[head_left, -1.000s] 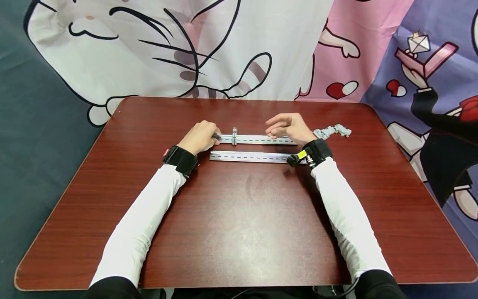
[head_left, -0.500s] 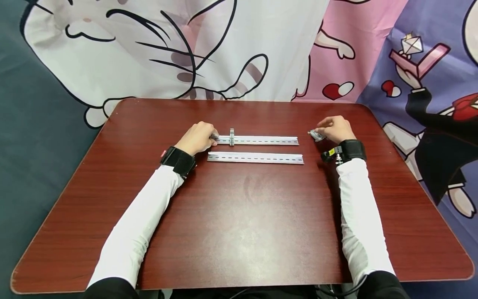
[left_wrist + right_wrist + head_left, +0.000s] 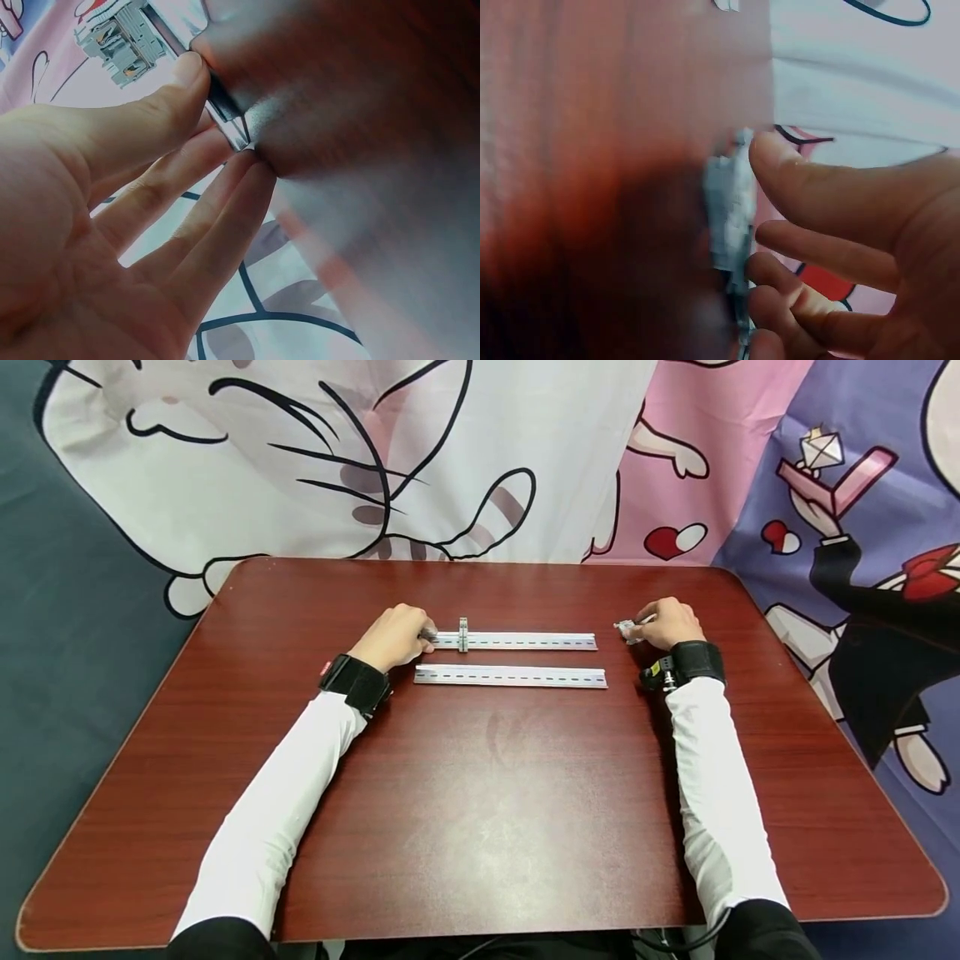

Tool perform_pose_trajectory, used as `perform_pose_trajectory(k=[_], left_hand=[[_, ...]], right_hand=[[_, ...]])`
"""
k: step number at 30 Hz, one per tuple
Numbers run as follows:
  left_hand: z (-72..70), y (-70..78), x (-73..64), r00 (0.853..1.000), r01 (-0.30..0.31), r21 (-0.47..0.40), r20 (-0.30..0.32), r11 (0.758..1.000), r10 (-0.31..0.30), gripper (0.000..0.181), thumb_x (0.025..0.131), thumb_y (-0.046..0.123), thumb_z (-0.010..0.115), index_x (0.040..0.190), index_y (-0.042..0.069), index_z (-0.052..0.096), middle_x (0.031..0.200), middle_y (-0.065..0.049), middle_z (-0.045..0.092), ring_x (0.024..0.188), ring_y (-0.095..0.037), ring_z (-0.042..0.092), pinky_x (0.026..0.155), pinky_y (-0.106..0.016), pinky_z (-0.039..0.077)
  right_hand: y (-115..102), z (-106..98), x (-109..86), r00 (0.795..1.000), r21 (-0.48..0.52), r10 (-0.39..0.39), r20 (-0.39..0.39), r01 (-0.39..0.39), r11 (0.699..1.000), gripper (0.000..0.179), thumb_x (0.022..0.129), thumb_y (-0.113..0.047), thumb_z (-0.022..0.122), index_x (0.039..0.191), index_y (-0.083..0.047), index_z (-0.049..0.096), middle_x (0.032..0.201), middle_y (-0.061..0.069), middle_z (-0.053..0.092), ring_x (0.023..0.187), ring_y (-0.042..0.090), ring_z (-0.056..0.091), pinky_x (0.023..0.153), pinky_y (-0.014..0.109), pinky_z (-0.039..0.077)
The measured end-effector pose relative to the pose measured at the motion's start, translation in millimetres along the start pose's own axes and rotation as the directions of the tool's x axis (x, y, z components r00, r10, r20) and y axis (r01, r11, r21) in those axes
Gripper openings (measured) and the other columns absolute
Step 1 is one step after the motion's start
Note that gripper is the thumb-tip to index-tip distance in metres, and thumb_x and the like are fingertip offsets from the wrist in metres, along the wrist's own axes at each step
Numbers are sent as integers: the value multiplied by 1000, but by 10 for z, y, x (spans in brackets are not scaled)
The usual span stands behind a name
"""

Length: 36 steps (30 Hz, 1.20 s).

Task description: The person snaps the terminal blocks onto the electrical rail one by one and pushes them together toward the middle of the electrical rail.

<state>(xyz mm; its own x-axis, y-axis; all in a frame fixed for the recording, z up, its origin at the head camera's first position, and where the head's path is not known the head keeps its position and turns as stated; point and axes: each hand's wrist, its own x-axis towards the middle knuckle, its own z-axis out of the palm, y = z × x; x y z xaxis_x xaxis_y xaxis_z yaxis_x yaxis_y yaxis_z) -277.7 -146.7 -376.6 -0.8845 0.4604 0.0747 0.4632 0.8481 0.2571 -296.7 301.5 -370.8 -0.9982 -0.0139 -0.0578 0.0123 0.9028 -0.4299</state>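
Two slotted metal DIN rails lie parallel on the table. My left hand (image 3: pixel 397 635) pinches the left end of the far rail (image 3: pixel 525 642), thumb on one side and fingers on the other in the left wrist view. A grey terminal block (image 3: pixel 462 635) sits upright across that rail, near its left end; the left wrist view shows its detailed side (image 3: pixel 124 45). The near rail (image 3: pixel 510 676) lies untouched. Right of the rails, my right hand (image 3: pixel 670 624) holds grey terminal blocks (image 3: pixel 731 214) between thumb and fingers, low over the table. The hand partly hides them, and they are blurred in the right wrist view.
The brown wooden table (image 3: pixel 480 827) has rounded corners. Behind its far edge hangs a cloth curtain (image 3: pixel 480 460) printed with cartoon figures. Each wrist wears a black strap with a camera, and a cable (image 3: pixel 686 943) runs below the near edge.
My right hand has moved right from above the far rail to the terminal blocks and taken hold there, then shifted slightly left. The left hand keeps its pinch on the rail end.
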Motion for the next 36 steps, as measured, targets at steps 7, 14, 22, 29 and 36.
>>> perform_pose_trajectory(k=[7, 14, 22, 29, 36], left_hand=[[-5, 3, 4, 1000, 12, 3, 12, 1000, -12, 12, 83, 10, 76, 94, 14, 78, 102, -5, 72, 99, -24, 66, 90, -42, 50], [-22, 23, 12, 1000, 19, -1, 12, 1000, -19, 13, 82, 12, 77, 95, 15, 78, 103, -4, 72, 100, -24, 65, 91, -41, 49], [-8, 6, 3, 1000, 22, -9, 17, 1000, -21, 16, 82, 12, 77, 98, 14, 78, 104, -5, 72, 101, -25, 66, 92, -42, 49], [-16, 10, 2, 1000, 25, -8, 10, 1000, -25, 15, 82, 12, 78, 96, 14, 78, 102, -4, 72, 102, -25, 65, 93, -43, 49], [-6, 9, 5, 1000, 23, -1, 15, 1000, -23, 13, 82, 11, 78, 94, 15, 78, 102, -3, 72, 102, -25, 65, 93, -44, 49]], right_hand=[[-88, 83, 23, 999, -11, -32, -16, 31, 999, 41, 77, -14, 74, 115, 0, 66, 104, 24, 67, 104, 42, 53, 91, 60, 38], [-113, 99, 30, 997, 28, -72, -19, 72, 997, 48, 72, -11, 77, 117, 1, 66, 105, 24, 68, 101, 38, 57, 89, 51, 40], [-233, 82, 7, 996, 126, -87, 4, 85, 988, 26, 84, -14, 72, 108, -4, 70, 106, 20, 68, 99, 31, 56, 80, 41, 44], [-459, 51, -37, 995, 213, -96, 14, 91, 973, 25, 89, -19, 68, 108, -3, 71, 100, 18, 70, 75, 26, 71, 66, 31, 56], [-574, 134, -33, 996, 173, -90, 27, 84, 981, 16, 87, -17, 67, 91, -2, 72, 87, 13, 72, 66, 18, 71, 76, 33, 55]])
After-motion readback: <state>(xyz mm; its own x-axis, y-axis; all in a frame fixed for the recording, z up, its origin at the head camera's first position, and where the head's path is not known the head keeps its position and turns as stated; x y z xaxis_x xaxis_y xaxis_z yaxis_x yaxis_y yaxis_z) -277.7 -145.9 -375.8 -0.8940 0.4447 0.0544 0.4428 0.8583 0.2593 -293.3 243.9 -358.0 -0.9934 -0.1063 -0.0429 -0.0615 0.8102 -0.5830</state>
